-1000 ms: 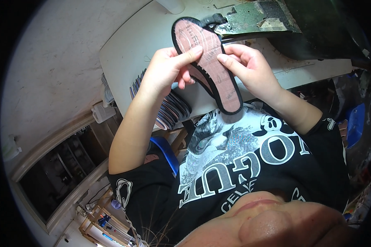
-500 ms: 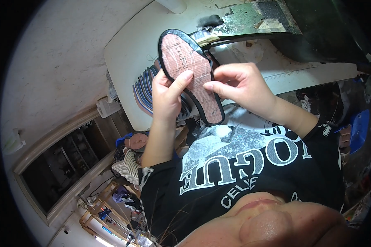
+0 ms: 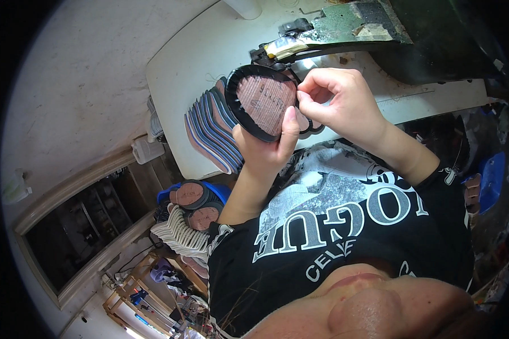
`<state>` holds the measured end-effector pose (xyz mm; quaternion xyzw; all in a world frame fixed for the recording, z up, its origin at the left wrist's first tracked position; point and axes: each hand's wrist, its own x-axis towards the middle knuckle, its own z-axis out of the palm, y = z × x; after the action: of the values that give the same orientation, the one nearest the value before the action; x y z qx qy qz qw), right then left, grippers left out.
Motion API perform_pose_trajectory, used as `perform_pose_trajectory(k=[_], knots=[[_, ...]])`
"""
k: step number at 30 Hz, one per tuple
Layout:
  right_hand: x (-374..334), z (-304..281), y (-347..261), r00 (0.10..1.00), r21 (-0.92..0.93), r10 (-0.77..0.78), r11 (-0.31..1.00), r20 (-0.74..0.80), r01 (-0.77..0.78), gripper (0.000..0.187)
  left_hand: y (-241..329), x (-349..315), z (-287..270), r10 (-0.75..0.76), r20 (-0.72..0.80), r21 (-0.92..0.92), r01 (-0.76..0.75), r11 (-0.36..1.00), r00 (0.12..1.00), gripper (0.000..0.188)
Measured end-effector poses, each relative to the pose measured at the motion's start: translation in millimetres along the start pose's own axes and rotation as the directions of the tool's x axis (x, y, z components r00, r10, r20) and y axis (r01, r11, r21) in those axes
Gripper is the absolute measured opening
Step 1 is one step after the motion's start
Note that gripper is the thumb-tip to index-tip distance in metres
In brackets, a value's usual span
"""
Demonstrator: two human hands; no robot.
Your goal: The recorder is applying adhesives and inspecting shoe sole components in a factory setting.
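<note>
My left hand (image 3: 266, 155) grips a shoe insole (image 3: 260, 104) with a black edging and a pinkish-brown, lined underside bearing dark marks. Its thumb lies on that underside, while the other fingers are mostly hidden behind. The rounded front of the insole is tilted up; the narrow heel part is foreshortened. At the insole's right edge my right hand (image 3: 345, 104) makes a pinch with thumb and forefinger. Whatever is between those fingertips is too small to tell. Left of the held piece, a fanned row of insoles (image 3: 209, 130) rests on the white table (image 3: 178, 73).
A green, worn sewing machine (image 3: 362, 25) stands at the table's far side. Below the table's left end, a blue bin (image 3: 223, 192) holds more insoles, beside a stack of pale pieces (image 3: 178, 234). A white jug (image 3: 147, 150) is near the wall. Another blue container (image 3: 492, 181) is at right.
The insole has turned from nearly flat-on to a steep tilt, its front now lower. My left hand has moved right and down, and my right thumb has come off the underside to the edge.
</note>
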<state>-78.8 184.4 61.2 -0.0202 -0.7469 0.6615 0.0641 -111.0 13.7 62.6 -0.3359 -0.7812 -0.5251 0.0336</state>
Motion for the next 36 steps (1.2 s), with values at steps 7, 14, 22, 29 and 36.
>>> perform_pose_trajectory(k=[7, 14, 22, 29, 36], knots=[[3, -8, 15, 0.974, 0.467, 0.147, 0.859, 0.171, -0.211, 0.008, 1, -3, 4, 0.001, -0.235, -0.253, -0.063, 0.965, 0.972, 0.041], [-1, 1, 19, 0.988, 0.418, 0.006, 0.906, 0.157, -0.072, 0.010, -3, -6, 11, 0.089, -0.231, -0.067, -0.107, 0.992, 0.969, 0.025], [-5, 9, 6, 0.969, -0.072, -0.221, 0.974, -0.114, 0.214, 0.011, -5, -7, 13, 0.063, -0.176, -0.096, -0.081, 0.992, 0.982, 0.031], [-5, 3, 8, 0.975, -0.132, -0.218, 0.969, -0.048, 0.210, 0.009, -1, -11, 20, -0.143, -0.359, -0.344, 0.011, 0.939, 0.922, 0.051], [-33, 1, 15, 0.820, 0.523, 0.233, 0.672, 0.522, -0.524, 0.035, -19, 18, 8, -0.502, -0.186, -0.675, 0.261, 0.690, 0.845, 0.036]])
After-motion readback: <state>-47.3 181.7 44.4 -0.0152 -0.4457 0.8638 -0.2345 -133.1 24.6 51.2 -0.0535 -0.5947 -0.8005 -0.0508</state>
